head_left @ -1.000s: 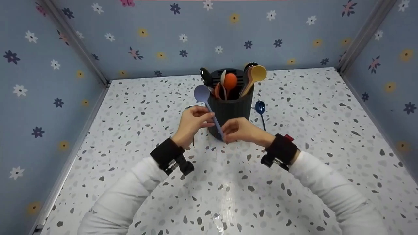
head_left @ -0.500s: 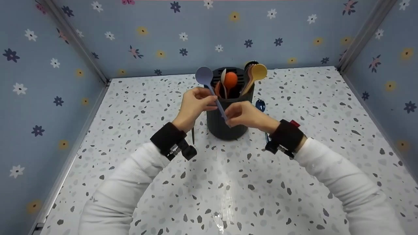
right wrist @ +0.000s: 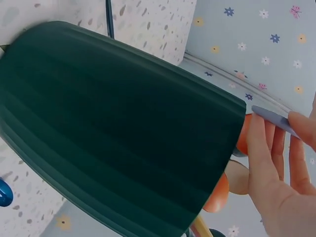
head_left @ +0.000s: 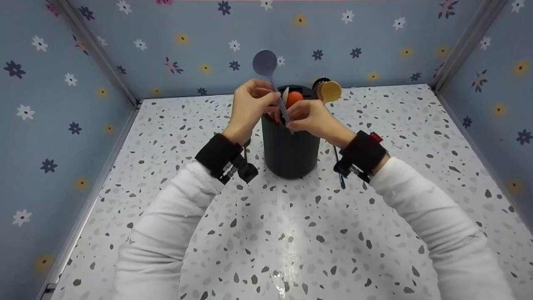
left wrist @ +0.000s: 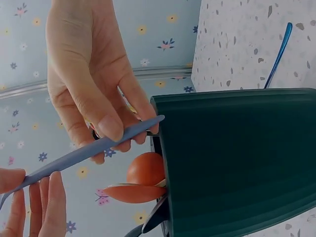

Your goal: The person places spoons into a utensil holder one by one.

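A purple-grey spoon [head_left: 265, 63] is tilted in the air over the front of a dark green utensil holder [head_left: 290, 152], bowl up and to the left. My left hand [head_left: 246, 104] pinches its handle below the bowl. Lower down, near the handle's end, the fingers of my right hand [head_left: 313, 118] pinch it too. In the left wrist view the handle tip [left wrist: 159, 119] is close to the holder's rim; whether it is inside I cannot tell. An orange utensil [head_left: 295, 98] and a yellow spoon [head_left: 332, 91] stand in the holder, partly hidden by my hands.
A blue spoon [head_left: 342, 181] lies on the speckled table [head_left: 266, 233] right of the holder, mostly covered by my right wrist. Left of the holder lies a thin dark utensil [head_left: 246, 152], partly hidden. Flower-patterned panels [head_left: 166, 25] enclose the back and sides.
Both hands have risen together with the purple-grey spoon, from in front of the holder up to its rim. A dark utensil at the holder's left is now hidden behind my left hand.
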Demonstrator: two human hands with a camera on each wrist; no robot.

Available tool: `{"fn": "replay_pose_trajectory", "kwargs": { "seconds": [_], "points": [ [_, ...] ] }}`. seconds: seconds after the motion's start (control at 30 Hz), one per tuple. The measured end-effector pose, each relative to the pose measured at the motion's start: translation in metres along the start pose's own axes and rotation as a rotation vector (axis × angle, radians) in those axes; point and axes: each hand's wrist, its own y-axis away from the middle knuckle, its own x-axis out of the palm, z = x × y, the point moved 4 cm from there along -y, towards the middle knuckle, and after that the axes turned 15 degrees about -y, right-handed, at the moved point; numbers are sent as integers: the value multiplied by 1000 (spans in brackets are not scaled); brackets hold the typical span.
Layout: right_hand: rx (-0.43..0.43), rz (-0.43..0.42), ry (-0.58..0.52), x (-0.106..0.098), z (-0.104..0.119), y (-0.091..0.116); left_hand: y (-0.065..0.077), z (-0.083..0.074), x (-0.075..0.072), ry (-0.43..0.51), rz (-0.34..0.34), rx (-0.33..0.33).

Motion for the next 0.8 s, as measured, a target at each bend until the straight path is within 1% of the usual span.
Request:
{"fn": "replay_pose_trajectory", "kwargs": {
  "seconds": [0.17,0.3,0.47,0.67,0.8],
  "points": [
    [-9,-69,-9,-2,6,-7,-7,-5,0,22,-21,15],
    [-20,-103,8,-3,7,-14,-11,-6,1,0,-28,41],
    [-13,-150,-7,-3,3,-19,-14,-4,2,-27,-37,79],
    [-7,-203,39,-5,-2,-22,-18,3,5,-44,-42,70],
    [-6,-216,35,-5,-5,-25,-22,8,6,-58,-57,61]
  ]
}}
